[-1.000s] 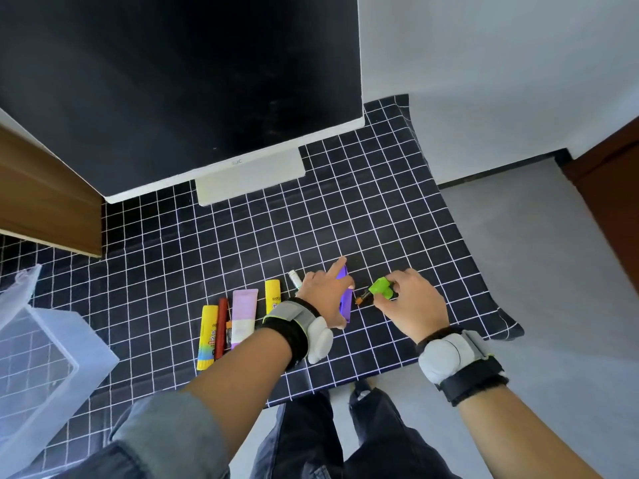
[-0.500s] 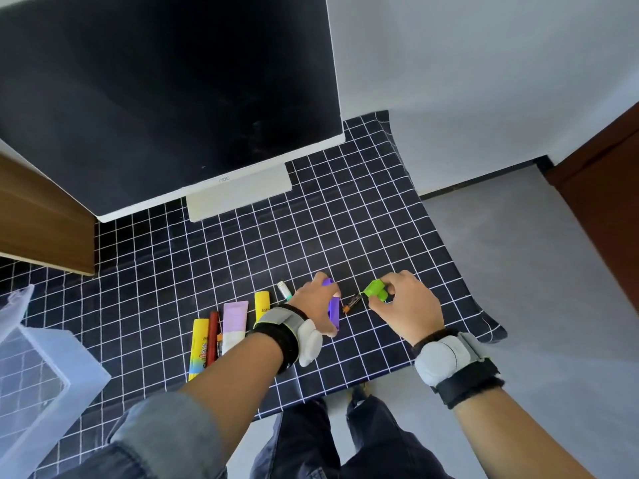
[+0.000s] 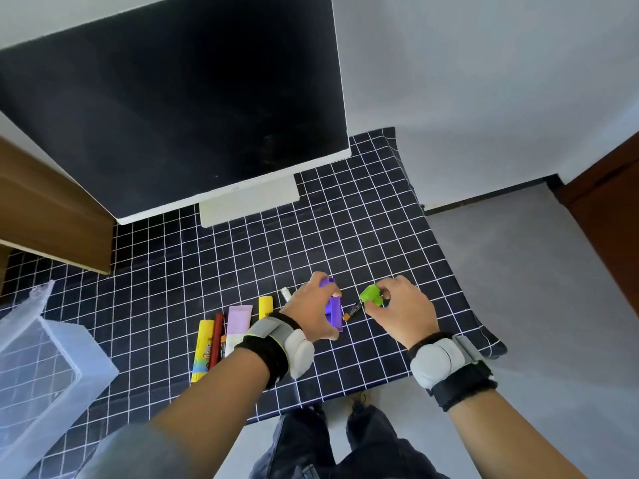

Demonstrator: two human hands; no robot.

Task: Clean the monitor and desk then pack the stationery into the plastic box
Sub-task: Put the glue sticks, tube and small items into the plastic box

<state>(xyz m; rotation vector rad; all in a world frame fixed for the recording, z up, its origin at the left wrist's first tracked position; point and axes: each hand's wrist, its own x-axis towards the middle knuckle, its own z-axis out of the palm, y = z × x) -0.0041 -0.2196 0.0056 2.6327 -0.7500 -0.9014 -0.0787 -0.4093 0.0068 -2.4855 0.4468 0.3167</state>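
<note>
My left hand [image 3: 316,311] grips a purple stapler-like item [image 3: 333,311] on the black grid cloth [image 3: 276,254]. My right hand [image 3: 401,307] pinches a small green item [image 3: 371,294] just to the right of it. A short orange-tipped stick [image 3: 352,311] lies between the two hands. To the left lie a yellow glue stick [image 3: 204,349], a red crayon [image 3: 217,335], a pink tube [image 3: 237,326], a yellow marker [image 3: 265,305] and a white-capped pen [image 3: 285,293]. The clear plastic box [image 3: 45,368] stands at the lower left. The monitor [image 3: 173,108] rises behind.
A wooden panel [image 3: 45,216] stands at the left beside the monitor. The white monitor base [image 3: 249,202] rests on the cloth. The desk's right edge drops to a grey floor [image 3: 536,288]. My legs and shoes show below the front edge.
My left hand has curled more closely round the purple item. My right hand keeps its pinch on the green item and has barely moved. The camera has tilted slightly.
</note>
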